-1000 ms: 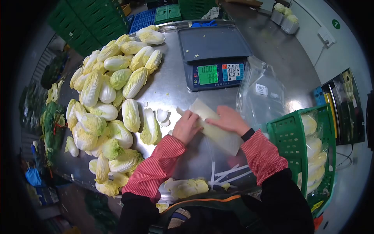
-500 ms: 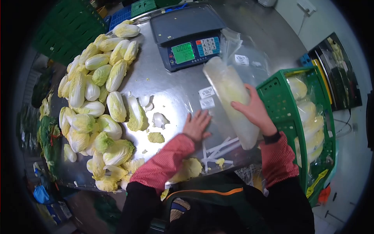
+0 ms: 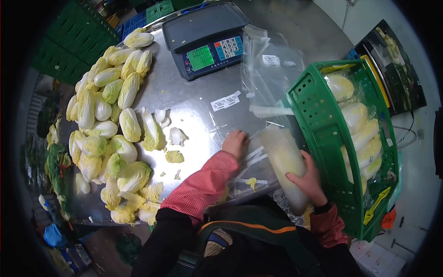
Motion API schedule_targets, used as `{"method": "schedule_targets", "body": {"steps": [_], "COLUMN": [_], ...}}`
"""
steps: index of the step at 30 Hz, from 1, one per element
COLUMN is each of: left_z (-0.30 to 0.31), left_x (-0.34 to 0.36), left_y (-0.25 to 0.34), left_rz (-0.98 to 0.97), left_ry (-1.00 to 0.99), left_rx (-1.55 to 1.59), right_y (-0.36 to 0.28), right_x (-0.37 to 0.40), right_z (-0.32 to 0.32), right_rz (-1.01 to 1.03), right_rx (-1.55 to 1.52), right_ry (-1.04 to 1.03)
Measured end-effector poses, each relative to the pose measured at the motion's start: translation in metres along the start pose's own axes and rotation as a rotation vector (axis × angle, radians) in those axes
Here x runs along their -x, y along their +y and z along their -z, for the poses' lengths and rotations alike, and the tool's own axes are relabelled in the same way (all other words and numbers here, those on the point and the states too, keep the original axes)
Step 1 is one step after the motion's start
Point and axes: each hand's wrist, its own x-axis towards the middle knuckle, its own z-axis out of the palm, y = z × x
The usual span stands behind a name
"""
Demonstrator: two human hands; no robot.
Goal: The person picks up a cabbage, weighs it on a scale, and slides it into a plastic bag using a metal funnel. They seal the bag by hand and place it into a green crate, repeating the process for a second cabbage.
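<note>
Our right hand (image 3: 308, 179) clasping wrapped cabbage (image 3: 282, 154), green crate (image 3: 318, 106) beside it; our left hand (image 3: 236, 144) curling, pinch unclear.

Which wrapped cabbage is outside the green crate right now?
The wrapped cabbage gripped by the right hand, just beside the green crate; the other wrapped ones in view lie inside it.

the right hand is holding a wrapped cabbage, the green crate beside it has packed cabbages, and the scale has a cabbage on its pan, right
No cabbage sits on the scale's pan: the head view shows only small scraps there. The rest stands.
</note>
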Motion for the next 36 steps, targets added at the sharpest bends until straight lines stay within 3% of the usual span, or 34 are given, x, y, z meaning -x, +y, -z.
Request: {"method": "schedule_targets", "body": {"steps": [3, 5, 8, 12, 15, 18, 19, 21, 22, 23, 25, 28, 31, 35, 36], "left_z": [0.001, 0.005, 0.064, 0.080, 0.072, 0.094, 0.092, 0.092, 0.081, 0.071, 0.051, 0.049, 0.089, 0.170, 0.185], "left_x": [-0.007, -0.011, -0.015, -0.015, -0.002, 0.021, 0.034, 0.064, 0.082, 0.096, 0.112, 0.126, 0.172, 0.262, 0.282], "left_y": [-0.015, -0.028, -0.014, 0.016, 0.066, 0.065, 0.051, 0.032, 0.029, 0.020, 0.038, 0.027, -0.008, -0.062, -0.072], "left_rz": [0.224, 0.267, 0.297, 0.062, -0.350, -0.326, -0.102, 0.125, 0.032, -0.156, -0.474, -0.582, -0.376, -0.186, -0.028], "left_ry": [-0.123, -0.185, -0.317, -0.293, -0.124, 0.299, 0.462, 0.519, 0.395, 0.029, -0.133, -0.150, -0.481, -0.157, -0.129], "left_rx": [0.388, 0.710, 1.047, 0.634, 0.217, 0.380, 0.423, 0.261, 0.156, 0.080, -0.002, -0.183, -0.290, -0.440, -0.471], "right_y": [-0.003, 0.012, -0.004, -0.041, -0.038, -0.017, -0.015, -0.007, -0.003, -0.002, -0.003, 0.000, 0.004, 0.020, 0.021], "right_x": [0.001, -0.011, -0.023, -0.037, -0.057, -0.069, -0.069, -0.066, -0.067, -0.068, -0.067, -0.066, -0.064, -0.061, -0.061], "right_z": [-0.003, -0.012, -0.011, -0.023, -0.047, -0.051, -0.050, -0.046, -0.045, -0.044, -0.042, -0.045, -0.045, -0.046, -0.045], "right_rz": [0.174, 0.327, 0.262, 0.254, 0.285, 0.310, 0.267, 0.168, 0.161, 0.146, 0.113, 0.083, 0.052, 0.027, 0.021], "right_rx": [0.124, 0.221, 0.440, 0.502, 0.357, 0.110, 0.012, -0.185, -0.188, -0.181, -0.167, -0.218, -0.251, -0.294, -0.298], "right_ry": [-0.087, -0.128, -0.078, -0.049, -0.044, -0.025, -0.032, -0.028, -0.002, 0.007, 0.020, 0.007, -0.031, -0.064, -0.074]}}
